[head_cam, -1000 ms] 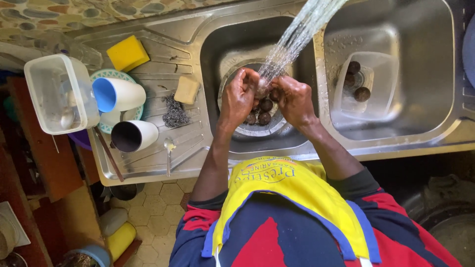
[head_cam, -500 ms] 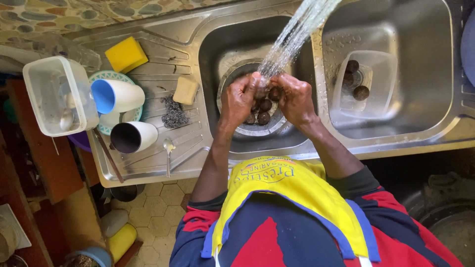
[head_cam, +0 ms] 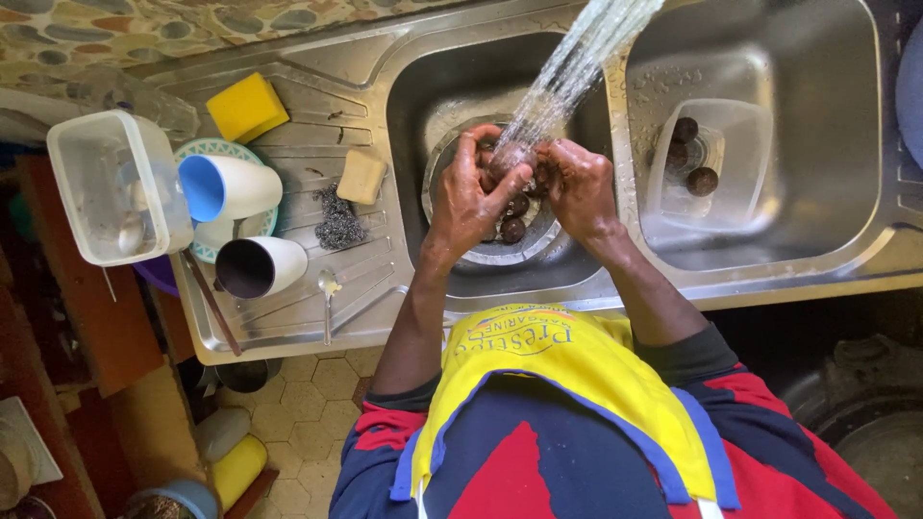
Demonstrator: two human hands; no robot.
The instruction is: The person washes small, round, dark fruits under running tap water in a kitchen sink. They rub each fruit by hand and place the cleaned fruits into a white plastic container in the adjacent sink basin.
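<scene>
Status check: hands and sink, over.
Left hand and right hand together grip small round dark vegetable under running water stream. More lie in metal bowl below. Nothing obstructing.

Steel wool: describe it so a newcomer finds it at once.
Start at the steel drainboard left of the sink basins. Near its middle, just below the beige soap bar, lies the steel wool: a dark grey, tangled wiry wad, unlike the smooth yellow sponge and cups nearby.
</scene>
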